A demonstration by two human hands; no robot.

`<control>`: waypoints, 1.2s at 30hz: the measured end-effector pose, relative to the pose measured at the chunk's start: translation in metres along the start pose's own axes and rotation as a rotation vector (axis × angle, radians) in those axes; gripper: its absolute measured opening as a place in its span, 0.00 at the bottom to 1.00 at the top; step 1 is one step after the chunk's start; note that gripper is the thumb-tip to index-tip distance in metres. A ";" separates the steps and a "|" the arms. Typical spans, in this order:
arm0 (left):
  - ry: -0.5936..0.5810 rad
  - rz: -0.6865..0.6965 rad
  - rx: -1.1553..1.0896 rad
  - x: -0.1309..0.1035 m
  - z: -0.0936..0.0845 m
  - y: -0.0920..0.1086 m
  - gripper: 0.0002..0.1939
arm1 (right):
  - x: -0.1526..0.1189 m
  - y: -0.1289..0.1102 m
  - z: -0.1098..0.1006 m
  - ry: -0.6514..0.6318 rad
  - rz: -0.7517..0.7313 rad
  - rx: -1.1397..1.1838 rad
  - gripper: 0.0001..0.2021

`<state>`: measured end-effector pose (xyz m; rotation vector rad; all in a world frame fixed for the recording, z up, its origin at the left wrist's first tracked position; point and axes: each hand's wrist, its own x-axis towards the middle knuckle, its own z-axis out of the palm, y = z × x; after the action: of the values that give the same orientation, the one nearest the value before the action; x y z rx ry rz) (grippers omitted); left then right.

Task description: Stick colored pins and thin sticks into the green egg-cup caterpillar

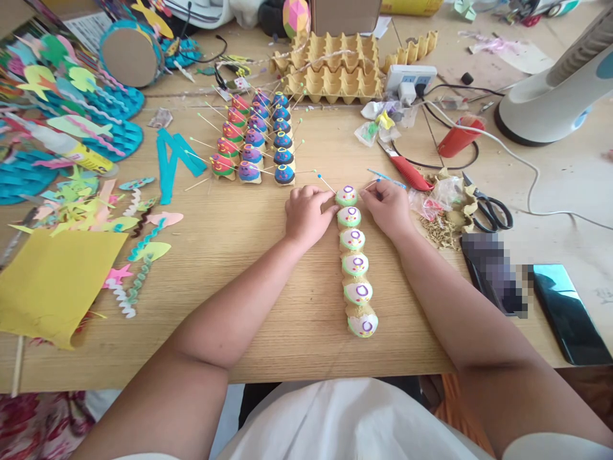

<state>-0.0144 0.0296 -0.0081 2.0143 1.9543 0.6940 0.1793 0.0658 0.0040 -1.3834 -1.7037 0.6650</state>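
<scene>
Wood-grained tabletop [258,275] spreads out under my forearms, crowded round its edges, and I read it like a clock with twelve straight ahead. Near the middle, slightly to my right, a strip of six domes [355,263] runs from close to me out toward twelve, each dome white and green on top with a purple ring. My hands are apart, one on each side of its far end: the left hand [306,214] has its fingertips at the farthest dome's left side, beside a thin stick with a blue tip [320,176], and the right hand [389,206] is curled at that dome's right, close to a blue strip [390,179]. I can't tell how firmly either one grips. At eleven stand three rows of painted domes [255,137], red, purple and blue, with pale-tipped sticks poking out. Yellow egg-tray card [332,69] sits at twelve, a white power socket [405,75] at one. Around two I see a red-handled cutter [409,169], a red cup [460,137] and a white appliance base [536,112]. Black-handled scissors [495,214] lie between two and three, and a dark phone [569,313] lies between three and four. Over at nine is a yellow sheet [60,281]; blue fish-decorated pieces [100,105] fill ten.
</scene>
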 end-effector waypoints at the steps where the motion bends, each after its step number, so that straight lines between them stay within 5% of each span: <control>1: 0.001 0.000 -0.002 0.000 0.000 0.000 0.15 | 0.000 0.000 0.000 0.000 0.002 0.000 0.13; 36: 0.008 0.003 -0.001 -0.001 -0.001 0.000 0.15 | 0.000 -0.001 0.000 -0.021 0.002 -0.014 0.13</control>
<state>-0.0144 0.0289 -0.0076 2.0173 1.9558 0.7039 0.1789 0.0660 0.0048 -1.3922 -1.7269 0.6716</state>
